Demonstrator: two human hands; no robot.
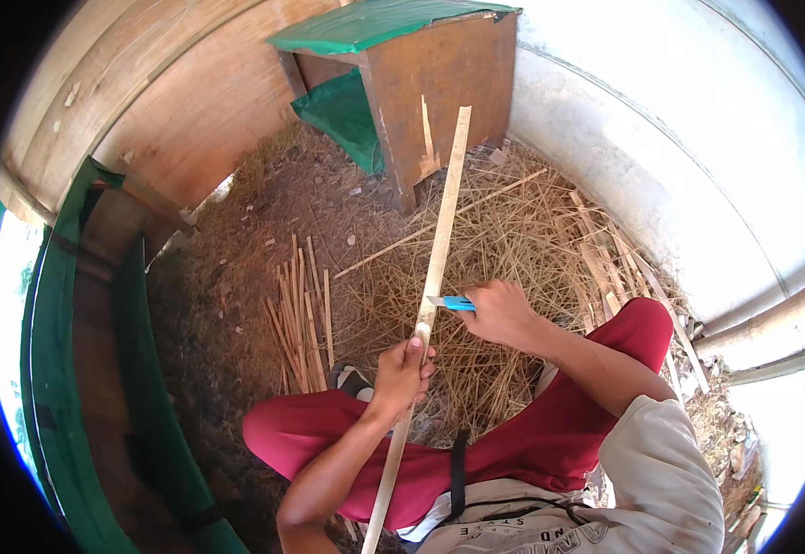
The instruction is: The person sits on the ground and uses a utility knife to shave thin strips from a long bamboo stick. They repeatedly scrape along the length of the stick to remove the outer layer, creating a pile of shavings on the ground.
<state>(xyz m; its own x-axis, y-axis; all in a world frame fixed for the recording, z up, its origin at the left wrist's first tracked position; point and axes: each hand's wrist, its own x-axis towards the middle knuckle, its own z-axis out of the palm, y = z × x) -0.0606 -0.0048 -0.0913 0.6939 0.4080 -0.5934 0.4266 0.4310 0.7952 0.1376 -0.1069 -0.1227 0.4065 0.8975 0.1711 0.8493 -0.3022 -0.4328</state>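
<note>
My left hand [400,375] is closed round a long, pale bamboo strip [446,217], thumb on top. The strip runs from my lap up and away, leaning slightly right at its far end. In my right hand [497,312] is a blue utility knife [459,303], its blade out and pointing left. The blade meets the strip's right edge, a little beyond my left hand. Just below the blade, a short stretch of the strip looks lighter.
Thin split sticks [302,319] lie in a bundle on the dirt at left. Shavings [485,231] pile up ahead, with more strips [601,254] at right. A wooden cabinet [444,78] with green covering stands at the back. Green-edged boards [74,369] line the left.
</note>
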